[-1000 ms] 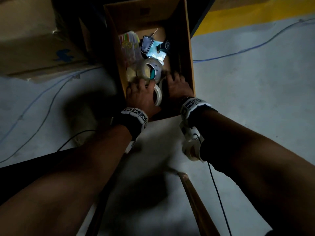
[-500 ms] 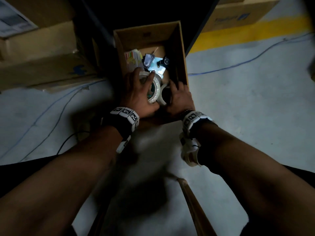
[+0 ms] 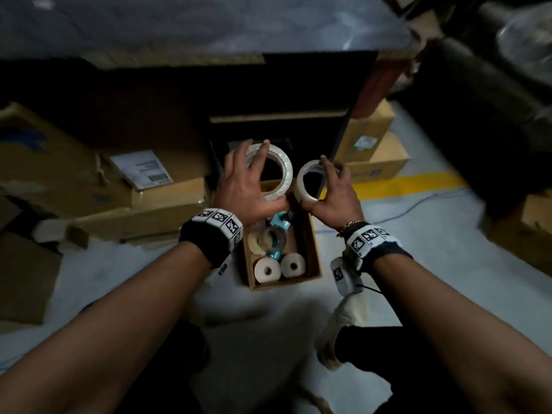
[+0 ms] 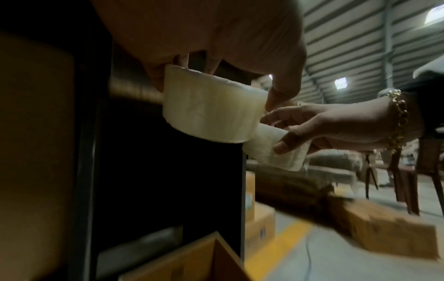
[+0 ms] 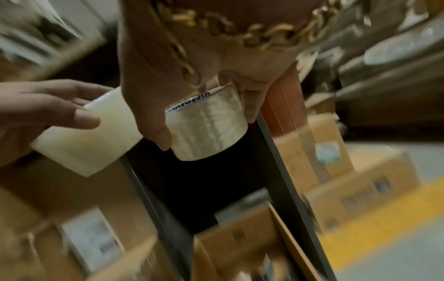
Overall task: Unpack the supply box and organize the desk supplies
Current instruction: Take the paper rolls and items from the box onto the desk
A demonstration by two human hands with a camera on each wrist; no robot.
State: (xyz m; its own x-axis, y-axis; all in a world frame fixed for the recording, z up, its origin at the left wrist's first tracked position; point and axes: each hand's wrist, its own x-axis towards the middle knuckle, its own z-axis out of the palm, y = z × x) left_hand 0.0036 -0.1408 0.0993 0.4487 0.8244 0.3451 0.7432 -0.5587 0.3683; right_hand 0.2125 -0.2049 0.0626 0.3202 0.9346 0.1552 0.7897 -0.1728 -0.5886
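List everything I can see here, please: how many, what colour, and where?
Big tape roll: one, clear-white, held above the box.
Smaller tape roll: one, clear-white, held beside it.
Supply box: one, brown, open on the floor.
Paper rolls: two, white, at the box's near end.
Other boxes: several, brown, around it.
Floor stripe: one, yellow, at right.
Left hand: grips the big roll.
Right hand: grips the smaller roll.

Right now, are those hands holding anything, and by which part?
Yes. The left hand grips a large clear tape roll across its outer rim; the right hand grips a smaller clear tape roll the same way.
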